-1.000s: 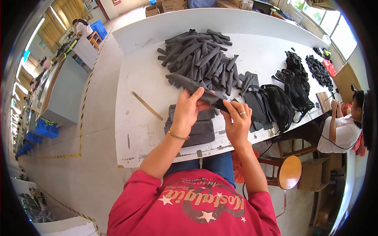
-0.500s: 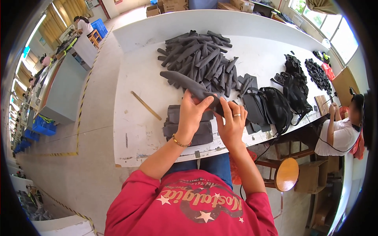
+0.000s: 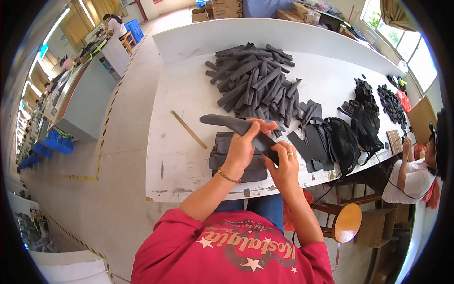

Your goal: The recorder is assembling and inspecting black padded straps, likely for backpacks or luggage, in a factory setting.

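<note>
A long dark grey fabric strip (image 3: pixel 228 122), with a rounded, curled far end, is held in front of me above the table. My left hand (image 3: pixel 245 144) grips its middle with the thumb on top, its fingers reaching out past the strip's far side. At the near right end, my right hand (image 3: pixel 285 165) pinches the strip between thumb and fingers. Under my left hand lies a stack of flat dark grey pieces (image 3: pixel 222 161), partly covered by hand and strip. Beyond the strip rises a heap of loosely rolled dark grey pieces (image 3: pixel 257 78).
On the white table (image 3: pixel 177 161) a wooden stick (image 3: pixel 188 129) lies to the left. Flat dark pieces (image 3: pixel 316 144), a black bag (image 3: pixel 341 142) and black straps (image 3: pixel 366 102) lie to the right. A person (image 3: pixel 406 180) sits at far right, near a round wooden stool (image 3: pixel 347 223).
My hands have moved slightly apart along the strip, and its right part now shows between them. The left fingers have stretched out more. The whole view has shifted a little.
</note>
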Motion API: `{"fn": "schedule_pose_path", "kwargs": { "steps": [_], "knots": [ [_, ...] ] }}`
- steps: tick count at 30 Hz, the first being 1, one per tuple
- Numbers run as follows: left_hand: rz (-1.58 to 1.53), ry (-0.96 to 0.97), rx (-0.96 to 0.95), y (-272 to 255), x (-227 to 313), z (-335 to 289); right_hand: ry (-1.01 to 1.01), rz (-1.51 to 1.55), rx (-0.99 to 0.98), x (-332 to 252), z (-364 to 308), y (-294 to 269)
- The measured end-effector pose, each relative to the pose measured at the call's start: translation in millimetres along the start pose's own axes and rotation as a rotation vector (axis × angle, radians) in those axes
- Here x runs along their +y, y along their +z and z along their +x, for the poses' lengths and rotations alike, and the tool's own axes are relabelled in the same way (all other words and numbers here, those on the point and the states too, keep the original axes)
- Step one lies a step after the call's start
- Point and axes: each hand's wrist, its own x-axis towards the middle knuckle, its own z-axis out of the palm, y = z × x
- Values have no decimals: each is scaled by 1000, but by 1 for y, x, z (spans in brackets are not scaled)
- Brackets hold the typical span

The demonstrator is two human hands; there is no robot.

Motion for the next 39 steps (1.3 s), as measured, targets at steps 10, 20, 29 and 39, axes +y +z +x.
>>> {"fn": "schedule_pose_path", "kwargs": {
  "steps": [10,20,29,39],
  "knots": [
    [-85,1,66,1,4,-3,-102,70,-5,0,7,22],
    [-202,54,119,-9,9,1,-250,-94,20,-3,25,9],
    [-346,-19,88,-6,-12,-6,-199,-84,56,-12,26,18],
    [-297,3,31,-12,-6,-6,-133,135,-109,4,9,6]
  ]
}}
